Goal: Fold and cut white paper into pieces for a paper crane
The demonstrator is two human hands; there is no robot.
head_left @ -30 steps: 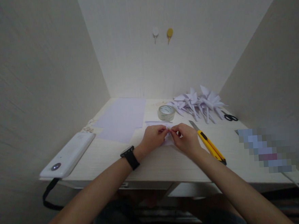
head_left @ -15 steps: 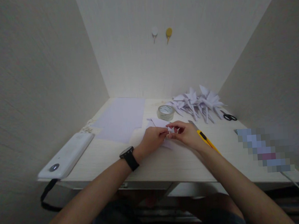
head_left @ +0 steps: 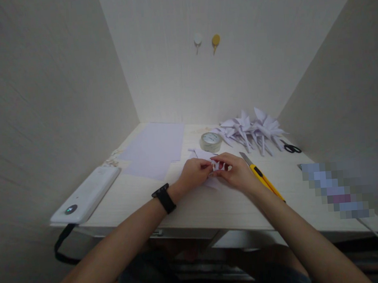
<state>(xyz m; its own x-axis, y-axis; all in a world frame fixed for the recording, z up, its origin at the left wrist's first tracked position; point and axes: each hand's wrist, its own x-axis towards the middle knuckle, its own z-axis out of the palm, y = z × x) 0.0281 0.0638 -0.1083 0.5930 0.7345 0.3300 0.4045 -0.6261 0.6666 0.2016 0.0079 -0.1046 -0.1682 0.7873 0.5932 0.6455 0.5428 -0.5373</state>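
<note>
Between my two hands is a small piece of white paper, partly hidden by the fingers. My left hand, with a black watch on its wrist, pinches the paper's left side. On the right side my right hand grips it between thumb and fingers. Pale paper pieces lie on the desk under and just behind the hands. A roll of clear tape rests beyond them, and a yellow utility knife with its blade out lies beside my right hand and forearm.
White paper sheets lie at the back left. Folded paper shapes with pointed petals are heaped at the back right, near black scissors. A white device with a strap sits at the left edge; a blurred-out object lies right.
The whole view has shifted slightly. My fingers have moved a little around the small paper, which both hands still hold.
</note>
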